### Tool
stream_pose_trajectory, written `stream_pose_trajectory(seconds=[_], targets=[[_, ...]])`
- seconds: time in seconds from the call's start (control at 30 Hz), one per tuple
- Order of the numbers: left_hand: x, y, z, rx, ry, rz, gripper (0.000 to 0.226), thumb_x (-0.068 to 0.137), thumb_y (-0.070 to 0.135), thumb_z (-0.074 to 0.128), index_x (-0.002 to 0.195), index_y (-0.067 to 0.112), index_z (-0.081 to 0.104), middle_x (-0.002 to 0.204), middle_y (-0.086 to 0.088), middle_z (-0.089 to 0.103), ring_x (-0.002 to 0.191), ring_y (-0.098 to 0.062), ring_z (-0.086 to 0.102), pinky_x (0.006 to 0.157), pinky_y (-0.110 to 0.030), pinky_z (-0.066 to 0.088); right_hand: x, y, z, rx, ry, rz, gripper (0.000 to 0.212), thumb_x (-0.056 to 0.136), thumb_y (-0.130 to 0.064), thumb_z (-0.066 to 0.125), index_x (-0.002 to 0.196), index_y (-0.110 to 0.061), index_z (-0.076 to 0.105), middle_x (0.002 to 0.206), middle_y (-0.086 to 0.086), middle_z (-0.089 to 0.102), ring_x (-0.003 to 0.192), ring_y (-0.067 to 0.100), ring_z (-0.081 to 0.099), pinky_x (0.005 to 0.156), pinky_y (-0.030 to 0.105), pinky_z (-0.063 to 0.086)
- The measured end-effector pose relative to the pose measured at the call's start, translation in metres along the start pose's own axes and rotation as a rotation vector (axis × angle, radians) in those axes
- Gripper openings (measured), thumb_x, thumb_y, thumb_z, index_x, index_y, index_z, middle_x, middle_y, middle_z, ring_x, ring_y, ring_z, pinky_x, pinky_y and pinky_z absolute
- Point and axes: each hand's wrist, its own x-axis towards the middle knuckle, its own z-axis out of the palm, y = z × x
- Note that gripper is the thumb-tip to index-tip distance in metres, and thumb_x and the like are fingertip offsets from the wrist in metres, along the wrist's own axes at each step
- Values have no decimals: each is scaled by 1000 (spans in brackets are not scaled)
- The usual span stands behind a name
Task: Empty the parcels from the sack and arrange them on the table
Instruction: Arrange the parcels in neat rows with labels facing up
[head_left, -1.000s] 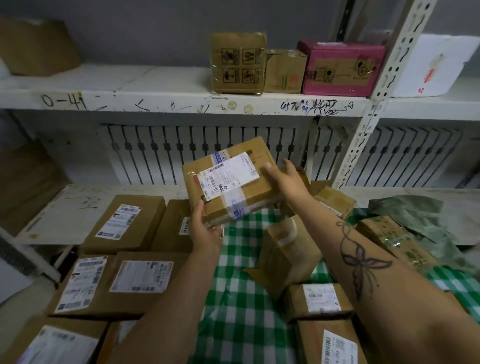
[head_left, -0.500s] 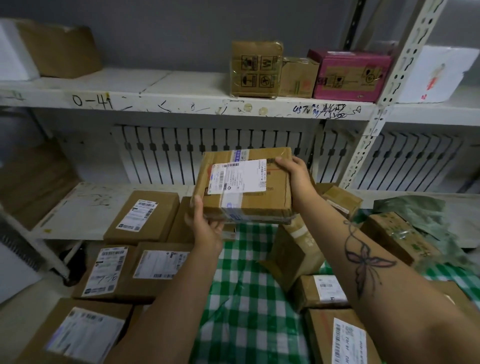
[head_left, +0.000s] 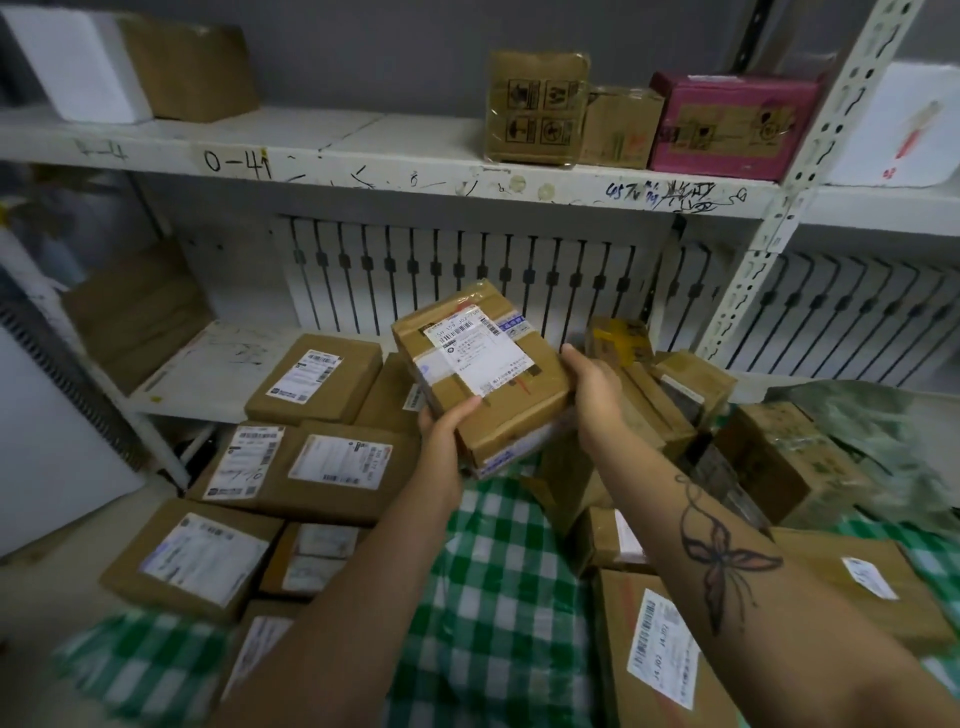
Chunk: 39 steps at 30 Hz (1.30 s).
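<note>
I hold a brown cardboard parcel (head_left: 480, 374) with a white shipping label in both hands, in mid-air above the pile. My left hand (head_left: 445, 423) grips its near left corner and my right hand (head_left: 592, 387) grips its right edge. The parcel is turned with one corner toward me, label up. Below it lies the green-and-white checked sack (head_left: 488, 566), spread flat. Several labelled parcels (head_left: 317, 384) lie in rows to its left. More parcels (head_left: 660, 649) are heaped on its right.
A white shelf (head_left: 363, 166) runs across above, bearing two brown boxes (head_left: 537, 106) and a pink box (head_left: 732, 127). A perforated white upright (head_left: 779, 228) stands at the right. A lower white shelf (head_left: 208, 374) sits at left. Crumpled green wrapping (head_left: 872, 431) lies at far right.
The parcel has been rotated in my hands so a corner points toward me, and it has dropped slightly. The view has shifted left and down.
</note>
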Motion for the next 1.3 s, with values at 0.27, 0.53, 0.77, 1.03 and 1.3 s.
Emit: stream_pose_trajectory(seconds=[0.27,0.53,0.77,1.03,1.3], targets=[[-42,-8,-36,94,95,53,53,81,25,63,132,19,52,118,-11,64,101,-32,61,79,-40,52,-40,19,-9,-72,-495,157,18,90,-35,57,95,-19,63,97,6,71,85,23,67,77,32,53],[-47,-9,-47,453,100,-79,46,89,28,59,132,17,51,127,-11,58,115,-33,54,104,-49,41,-52,64,-7,-49,-429,368,18,93,-29,55,107,-18,59,101,8,69,96,29,65,91,42,50],[-32,-12,-47,923,136,99,38,96,16,48,133,13,51,134,-9,53,124,-29,48,100,-37,37,-44,96,8,-78,-309,483,22,91,-31,59,107,-15,58,94,7,65,80,27,60,92,48,47],[-15,-36,-52,1255,138,180,39,92,9,52,131,10,51,130,-11,57,117,-26,54,95,-31,46,-35,120,23,5,-242,547,10,96,-16,53,101,-9,57,107,16,64,90,29,59,80,41,47],[4,-39,-66,1597,148,157,48,94,26,48,142,21,38,149,-6,34,137,-31,24,110,-40,25,-24,140,42,29,-213,525,35,94,-22,55,127,-11,51,118,14,64,94,29,62,72,36,49]])
